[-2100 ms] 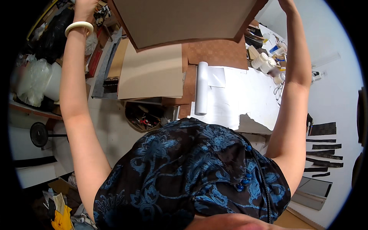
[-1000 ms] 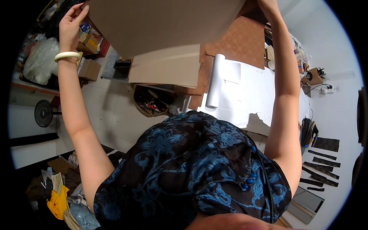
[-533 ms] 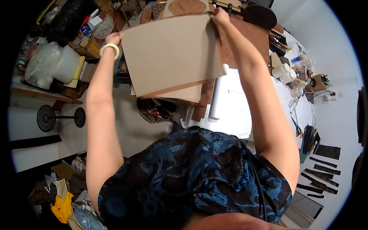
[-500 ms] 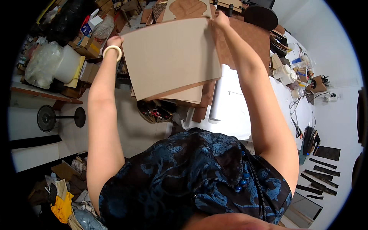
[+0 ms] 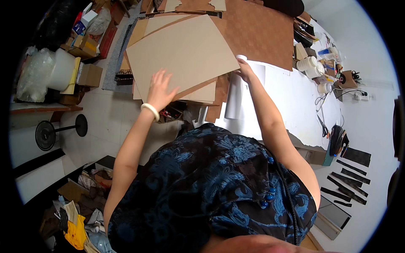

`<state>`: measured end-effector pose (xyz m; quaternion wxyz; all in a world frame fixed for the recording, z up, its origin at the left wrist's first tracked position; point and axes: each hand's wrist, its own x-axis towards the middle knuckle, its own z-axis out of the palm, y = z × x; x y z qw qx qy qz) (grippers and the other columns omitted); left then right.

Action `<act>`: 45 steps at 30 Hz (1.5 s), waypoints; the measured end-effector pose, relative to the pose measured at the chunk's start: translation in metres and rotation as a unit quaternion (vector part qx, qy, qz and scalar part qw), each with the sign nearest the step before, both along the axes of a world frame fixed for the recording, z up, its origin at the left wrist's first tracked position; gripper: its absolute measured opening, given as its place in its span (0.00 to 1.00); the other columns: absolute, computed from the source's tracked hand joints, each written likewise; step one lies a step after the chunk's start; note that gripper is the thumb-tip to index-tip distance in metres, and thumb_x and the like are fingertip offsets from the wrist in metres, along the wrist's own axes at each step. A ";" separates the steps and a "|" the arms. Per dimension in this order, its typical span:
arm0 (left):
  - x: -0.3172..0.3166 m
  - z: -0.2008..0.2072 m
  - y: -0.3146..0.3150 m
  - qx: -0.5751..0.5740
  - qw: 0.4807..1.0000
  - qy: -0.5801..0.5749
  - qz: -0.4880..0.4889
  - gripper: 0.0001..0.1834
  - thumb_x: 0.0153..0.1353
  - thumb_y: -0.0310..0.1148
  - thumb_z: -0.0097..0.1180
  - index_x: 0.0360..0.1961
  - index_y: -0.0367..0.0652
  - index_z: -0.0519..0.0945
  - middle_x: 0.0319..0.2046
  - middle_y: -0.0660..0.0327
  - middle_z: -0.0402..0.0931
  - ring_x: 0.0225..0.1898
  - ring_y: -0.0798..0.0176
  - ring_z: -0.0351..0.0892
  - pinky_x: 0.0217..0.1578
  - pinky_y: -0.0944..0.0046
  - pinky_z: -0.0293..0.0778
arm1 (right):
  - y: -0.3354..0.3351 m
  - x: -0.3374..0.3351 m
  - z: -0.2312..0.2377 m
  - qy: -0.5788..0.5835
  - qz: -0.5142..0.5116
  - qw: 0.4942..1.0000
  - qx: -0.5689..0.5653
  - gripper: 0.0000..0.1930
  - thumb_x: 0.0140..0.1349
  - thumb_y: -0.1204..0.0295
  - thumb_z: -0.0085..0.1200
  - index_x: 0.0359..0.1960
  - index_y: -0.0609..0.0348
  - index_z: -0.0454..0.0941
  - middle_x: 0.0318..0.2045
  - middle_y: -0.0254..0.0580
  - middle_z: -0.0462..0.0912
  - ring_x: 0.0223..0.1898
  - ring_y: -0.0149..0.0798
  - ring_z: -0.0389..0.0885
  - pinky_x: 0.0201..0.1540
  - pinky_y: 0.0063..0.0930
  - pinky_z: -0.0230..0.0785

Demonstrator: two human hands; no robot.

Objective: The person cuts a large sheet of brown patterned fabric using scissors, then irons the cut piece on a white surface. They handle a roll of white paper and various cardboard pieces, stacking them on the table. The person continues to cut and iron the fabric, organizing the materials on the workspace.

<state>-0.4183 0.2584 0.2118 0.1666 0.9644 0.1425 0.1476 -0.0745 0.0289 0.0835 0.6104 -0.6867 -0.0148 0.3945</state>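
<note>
the beige board sits askew over the stacked boards, its right corner pinched by the right hand beside the white roll. the left hand is spread and grasps nothing, fingers over the near edge; whether they touch cannot be told. with only one corner gripped, the board could pivot and slip, or a careless tug could nudge the roll.

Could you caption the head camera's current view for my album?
Left hand spread over a beige board, right hand holding its right corner, white roll nearby.
</note>
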 end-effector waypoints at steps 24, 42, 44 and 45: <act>0.056 0.075 0.029 0.412 0.899 -0.007 -0.151 0.21 0.58 0.25 0.52 0.54 0.42 0.75 0.67 0.54 0.63 0.48 0.56 0.82 0.35 0.67 0.82 | 0.063 -0.039 0.018 0.176 -0.043 0.978 0.098 0.56 0.49 0.46 0.70 0.72 0.57 0.48 0.66 0.51 0.61 0.61 0.47 0.68 0.51 0.44 0.71; 0.015 0.130 0.089 0.421 0.898 -0.125 -0.021 0.25 0.53 0.16 0.51 0.54 0.42 0.77 0.57 0.60 0.75 0.45 0.60 0.84 0.36 0.67 0.82 | -0.442 0.092 0.026 -0.359 -0.405 0.741 -0.397 0.27 0.49 0.50 0.65 0.37 0.64 0.86 0.32 0.48 0.87 0.34 0.44 0.85 0.42 0.36 0.75; 0.016 0.126 0.074 0.427 0.898 -0.105 -0.028 0.24 0.54 0.18 0.51 0.54 0.41 0.77 0.58 0.60 0.74 0.46 0.62 0.83 0.36 0.67 0.82 | -0.475 0.073 0.026 -0.281 -0.401 0.755 -0.436 0.24 0.50 0.53 0.64 0.38 0.63 0.85 0.33 0.48 0.87 0.37 0.47 0.85 0.44 0.36 0.75; 0.016 0.123 0.063 0.431 0.898 -0.083 -0.031 0.22 0.55 0.19 0.51 0.54 0.39 0.77 0.62 0.61 0.70 0.50 0.64 0.81 0.36 0.69 0.81 | -0.463 0.062 0.027 -0.242 -0.337 0.755 -0.509 0.26 0.49 0.53 0.64 0.43 0.63 0.83 0.36 0.48 0.87 0.39 0.48 0.85 0.46 0.37 0.75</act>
